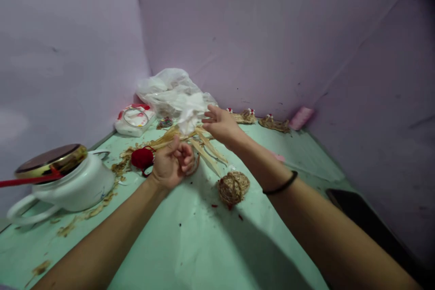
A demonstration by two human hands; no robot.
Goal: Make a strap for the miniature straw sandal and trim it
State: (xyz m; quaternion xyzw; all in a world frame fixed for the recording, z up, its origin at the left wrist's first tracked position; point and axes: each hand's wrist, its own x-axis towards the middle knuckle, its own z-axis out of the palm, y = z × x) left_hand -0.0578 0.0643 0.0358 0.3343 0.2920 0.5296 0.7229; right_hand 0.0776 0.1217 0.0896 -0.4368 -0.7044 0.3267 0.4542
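My left hand (174,162) rests low over the table beside a ball of red yarn (142,158). Its fingers are curled in with the thumb on top, and whatever lies inside them is hidden. Farther forward, my right hand (222,123) is stretched out with its fingers apart, holding nothing. Just past its fingertips is a blurred white tissue-like piece (190,111); I cannot tell whether they touch. Pale dry husk strips (207,150) spread between and beyond the hands. Nearer to me sits a woven bundle of brown dry fibre (233,187), with red bits next to it.
A white pot (81,186) with a tilted gold-rimmed lid (50,161) stands left. A tissue pack (134,120) and a plastic bag (166,86) fill the back corner. Woven pieces (274,124) and a pink roll (301,118) lie along the wall. A dark flat object (360,213) is right.
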